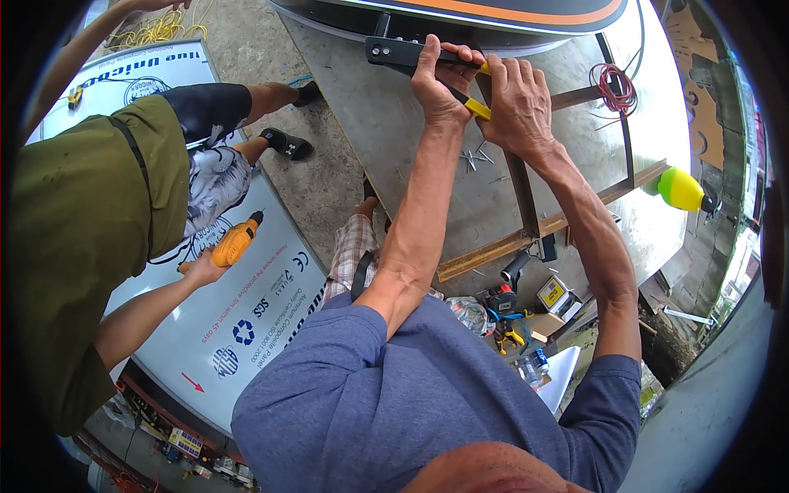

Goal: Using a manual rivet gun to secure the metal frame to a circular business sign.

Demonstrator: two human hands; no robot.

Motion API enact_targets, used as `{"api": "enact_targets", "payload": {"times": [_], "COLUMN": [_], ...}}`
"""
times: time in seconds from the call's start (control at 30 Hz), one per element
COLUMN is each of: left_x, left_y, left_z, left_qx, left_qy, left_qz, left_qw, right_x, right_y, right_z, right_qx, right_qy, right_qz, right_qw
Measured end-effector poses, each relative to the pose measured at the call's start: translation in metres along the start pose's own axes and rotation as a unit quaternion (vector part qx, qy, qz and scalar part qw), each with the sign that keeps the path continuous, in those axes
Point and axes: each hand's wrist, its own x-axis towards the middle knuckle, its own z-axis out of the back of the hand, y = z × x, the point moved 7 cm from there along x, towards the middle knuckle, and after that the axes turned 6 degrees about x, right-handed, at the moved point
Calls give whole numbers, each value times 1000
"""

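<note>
In the head view, the person's bare left hand [444, 86] and bare right hand [518, 103] are together on a black metal hand riveter with two yellow-sleeved handles [399, 52], near the top of the picture. The left hand is wrapped around the riveter just behind its head, thumb raised along the near side. The right hand is curled over the yellow handle ends, which stand spread apart. The riveter's head points left, close to the edge of a rounded dark panel with an orange stripe [493, 10]; whether it touches that edge I cannot tell.

Below the hands is a broad grey flat work surface [349, 107]. Several thin silver metal pins [474, 156] lie scattered on it. To the right are a brown rusty steel frame [485, 253] and a loose coil of thin red wire [616, 90], the coil beside one of the frame's bars.

On the left, a co-worker in an olive-green shirt [78, 222] holds an orange-yellow drill with a black chuck [236, 242] above a large white printed panel [279, 279].
</note>
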Motion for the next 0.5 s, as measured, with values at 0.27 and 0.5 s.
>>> {"api": "enact_targets", "payload": {"times": [0.27,0.5], "left_x": [13,-27], "left_y": [-10,-15], "left_z": [-1,3], "left_qx": [-12,15], "left_qy": [-93,-32], "left_qz": [-46,6], "left_qw": [995,999], "right_x": [15,-25], "right_y": [-5,25], "right_z": [0,17], "right_qx": [24,26], "right_qy": [-70,-75], "right_qz": [92,46], "right_qw": [993,996]}}
